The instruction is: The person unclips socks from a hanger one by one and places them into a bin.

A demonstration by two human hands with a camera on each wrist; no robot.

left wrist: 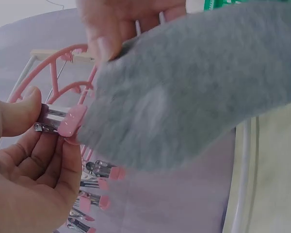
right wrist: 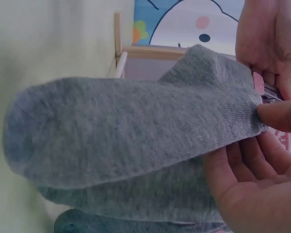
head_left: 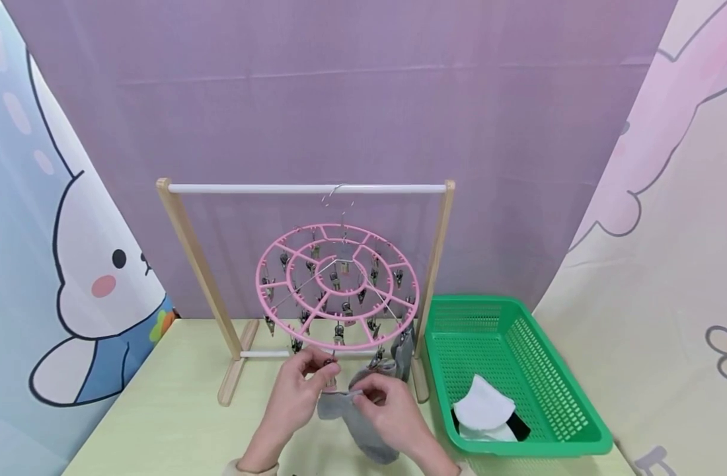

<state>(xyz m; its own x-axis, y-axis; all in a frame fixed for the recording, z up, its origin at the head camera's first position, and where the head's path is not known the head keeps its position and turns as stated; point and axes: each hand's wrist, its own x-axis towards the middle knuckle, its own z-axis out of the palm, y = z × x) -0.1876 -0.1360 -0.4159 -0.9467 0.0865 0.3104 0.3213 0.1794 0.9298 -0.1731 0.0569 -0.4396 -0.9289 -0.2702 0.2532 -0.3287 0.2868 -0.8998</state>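
My left hand [head_left: 295,390] pinches a metal clip with pink tips [left wrist: 72,120], which hangs at the front of a round pink clip hanger [head_left: 259,277]. With thumb and fingers my right hand [head_left: 396,406] holds a grey sock [right wrist: 136,126] by its ribbed cuff. The cuff's edge lies at the clip's pink tips in the left wrist view; whether the tips have closed on it I cannot tell. More grey socks [head_left: 404,350] hang from the hanger's right side, just behind my right hand.
The hanger hangs from the white bar [head_left: 250,189] of a wooden-legged stand [head_left: 199,277], with several other clips dangling. A green basket [head_left: 577,448] stands on the right, holding white cloth items [head_left: 482,403] and something black [head_left: 520,426]. A purple curtain [head_left: 340,119] hangs behind.
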